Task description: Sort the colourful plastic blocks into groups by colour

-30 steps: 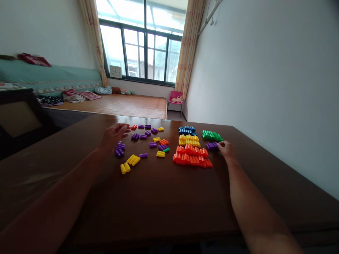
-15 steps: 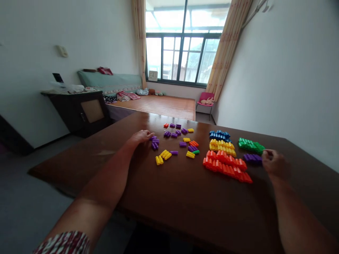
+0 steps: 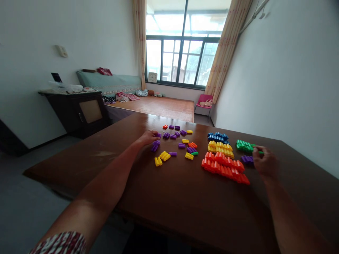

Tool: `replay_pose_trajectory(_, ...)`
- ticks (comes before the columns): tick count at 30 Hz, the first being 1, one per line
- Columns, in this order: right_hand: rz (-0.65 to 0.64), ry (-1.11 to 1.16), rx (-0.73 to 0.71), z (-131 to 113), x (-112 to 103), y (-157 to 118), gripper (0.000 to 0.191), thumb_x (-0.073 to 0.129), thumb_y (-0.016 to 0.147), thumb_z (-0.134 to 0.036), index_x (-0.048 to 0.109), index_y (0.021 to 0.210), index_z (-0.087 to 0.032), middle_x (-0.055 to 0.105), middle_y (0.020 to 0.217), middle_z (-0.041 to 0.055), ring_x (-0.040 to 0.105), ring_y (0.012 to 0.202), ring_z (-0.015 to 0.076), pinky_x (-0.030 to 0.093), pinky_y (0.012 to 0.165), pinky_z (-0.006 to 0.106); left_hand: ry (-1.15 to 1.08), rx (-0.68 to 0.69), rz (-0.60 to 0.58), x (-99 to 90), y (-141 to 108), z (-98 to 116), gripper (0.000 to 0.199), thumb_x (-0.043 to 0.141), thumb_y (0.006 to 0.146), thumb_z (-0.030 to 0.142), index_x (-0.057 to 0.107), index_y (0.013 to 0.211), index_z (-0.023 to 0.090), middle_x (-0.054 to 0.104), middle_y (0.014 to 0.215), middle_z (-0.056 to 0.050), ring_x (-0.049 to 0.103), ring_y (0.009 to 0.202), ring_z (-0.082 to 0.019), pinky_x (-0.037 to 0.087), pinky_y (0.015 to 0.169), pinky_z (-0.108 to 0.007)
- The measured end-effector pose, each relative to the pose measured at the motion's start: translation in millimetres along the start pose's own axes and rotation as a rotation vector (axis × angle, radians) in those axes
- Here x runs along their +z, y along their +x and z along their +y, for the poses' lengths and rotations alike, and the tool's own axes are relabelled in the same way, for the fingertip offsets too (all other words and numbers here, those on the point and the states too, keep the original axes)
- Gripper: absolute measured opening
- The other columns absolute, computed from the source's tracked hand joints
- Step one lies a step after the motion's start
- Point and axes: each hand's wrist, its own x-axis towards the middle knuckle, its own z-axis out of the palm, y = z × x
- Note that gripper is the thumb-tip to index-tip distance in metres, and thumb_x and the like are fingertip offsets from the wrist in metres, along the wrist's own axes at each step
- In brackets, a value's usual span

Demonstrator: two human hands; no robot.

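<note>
My left hand [image 3: 149,137] is at the left of the loose pieces, its fingertips closed on a purple piece [image 3: 158,135]. More purple pieces [image 3: 155,145] lie just below it. On the right, my right hand [image 3: 263,158] hovers over the near end of the purple row [image 3: 247,160], beside the green rows [image 3: 245,145]; its fingers are bent together, and what they hold, if anything, is hidden. Orange rows [image 3: 225,167], yellow rows [image 3: 220,148] and blue rows [image 3: 217,137] are lined up to the left of it.
Loose yellow pieces [image 3: 162,158] and several purple, orange and green ones are scattered mid-table. The brown table [image 3: 164,197] has its near edge below my arms. Beyond it are a bed [image 3: 169,106], a pink chair [image 3: 204,100] and a dark cabinet [image 3: 91,109].
My left hand has shifted slightly right, with a purple piece now at its fingertips. My right hand has moved left over the purple row's end. The view has shifted slightly.
</note>
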Motion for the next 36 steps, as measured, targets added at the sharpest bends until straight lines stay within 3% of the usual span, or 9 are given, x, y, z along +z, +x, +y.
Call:
replay_pose_trajectory(3, -0.114, 0.192, -0.009, -54, -8, -4, 0.035, 0.049, 0.086, -0.044, 0.066, 0.102, -0.018, 0.066, 0.079, 0.007, 0.055, 0.059, 0.0167, 0.044, 0.06, 0.031, -0.244, 0.142, -0.11, 14.8, -7, 37, 0.035, 0.063, 0.074, 0.045, 0.069, 0.091, 0.015, 0.068, 0.077, -0.003, 0.061, 0.072, -0.017, 0.047, 0.064, -0.027)
replay_pose_trajectory(9, -0.694, 0.666, -0.285, -160, -15, -46, 0.036, 0.055, 0.087, -0.041, 0.06, 0.118, -0.024, 0.067, 0.1, 0.0055, 0.061, 0.076, 0.0156, 0.052, 0.068, 0.03, -0.563, 0.324, -0.269, 64.8, -40, 116, 0.033, 0.075, 0.07, 0.036, 0.06, 0.091, 0.015, 0.065, 0.083, -0.003, 0.061, 0.075, -0.014, 0.048, 0.068, -0.026)
replay_pose_trajectory(13, -0.849, 0.848, -0.305, -183, -10, -68, 0.04, 0.059, 0.086, -0.04, 0.057, 0.122, -0.024, 0.066, 0.099, 0.0048, 0.062, 0.082, 0.0163, 0.052, 0.074, 0.031, -0.613, 0.359, -0.28, 79.8, -56, 137, 0.029, 0.074, 0.072, 0.035, 0.057, 0.084, 0.015, 0.064, 0.082, -0.002, 0.06, 0.074, -0.013, 0.049, 0.068, -0.026)
replay_pose_trajectory(19, -0.891, 0.992, -0.155, -184, -5, -66, 0.036, 0.061, 0.084, -0.045, 0.064, 0.112, -0.022, 0.067, 0.099, 0.0036, 0.062, 0.087, 0.0167, 0.051, 0.078, 0.031, -0.601, 0.329, -0.322, 83.2, -55, 130, 0.027, 0.072, 0.073, 0.033, 0.058, 0.091, 0.018, 0.065, 0.089, -0.003, 0.063, 0.085, -0.017, 0.053, 0.079, -0.031)
replay_pose_trajectory(22, -0.798, 0.94, -0.129, -165, -3, -47, 0.035, 0.061, 0.083, -0.046, 0.067, 0.108, -0.022, 0.069, 0.101, 0.0035, 0.062, 0.091, 0.0179, 0.051, 0.083, 0.032, -0.544, 0.315, -0.348, 81.9, -52, 123, 0.039, 0.07, 0.074, 0.034, 0.058, 0.109, 0.023, 0.066, 0.101, -0.005, 0.064, 0.094, -0.019, 0.054, 0.084, -0.033)
replay_pose_trajectory(24, -0.659, 0.878, -0.034, -132, 0, -29, 0.038, 0.06, 0.082, -0.048, 0.067, 0.107, -0.02, 0.07, 0.101, 0.0049, 0.063, 0.091, 0.0192, 0.051, 0.082, 0.033, -0.493, 0.303, -0.319, 79.3, -50, 117, 0.042, 0.068, 0.075, 0.037, 0.059, 0.114, 0.024, 0.065, 0.109, -0.006, 0.064, 0.096, -0.02, 0.055, 0.082, -0.033)
replay_pose_trajectory(29, -0.21, 0.499, 0.375, 8, 2, 10, 0.049, 0.058, 0.077, -0.05, 0.067, 0.107, -0.012, 0.071, 0.092, 0.0107, 0.063, 0.077, 0.0204, 0.051, 0.067, 0.033, -0.405, 0.304, -0.219, 70.2, -39, 105, 0.037, 0.063, 0.079, 0.044, 0.064, 0.109, 0.024, 0.065, 0.112, -0.007, 0.064, 0.097, -0.021, 0.055, 0.076, -0.031)
replay_pose_trajectory(32, -0.049, 0.282, 0.542, 76, 2, 11, 0.042, 0.056, 0.075, -0.042, 0.068, 0.097, -0.008, 0.071, 0.088, 0.0159, 0.062, 0.071, 0.0212, 0.05, 0.062, 0.032, -0.4, 0.3, -0.196, 65.2, -34, 101, 0.038, 0.061, 0.079, 0.048, 0.065, 0.108, 0.022, 0.065, 0.111, -0.007, 0.064, 0.097, -0.022, 0.055, 0.074, -0.03)
replay_pose_trajectory(36, -0.011, 0.053, 0.587, 108, 8, -1, 0.038, 0.06, 0.071, -0.037, 0.065, 0.096, -0.009, 0.07, 0.085, 0.0145, 0.061, 0.067, 0.0204, 0.047, 0.062, 0.032, -0.387, 0.274, -0.164, 59.3, -33, 99, 0.041, 0.061, 0.079, 0.051, 0.066, 0.108, 0.021, 0.066, 0.113, -0.007, 0.063, 0.1, -0.023, 0.055, 0.078, -0.032)
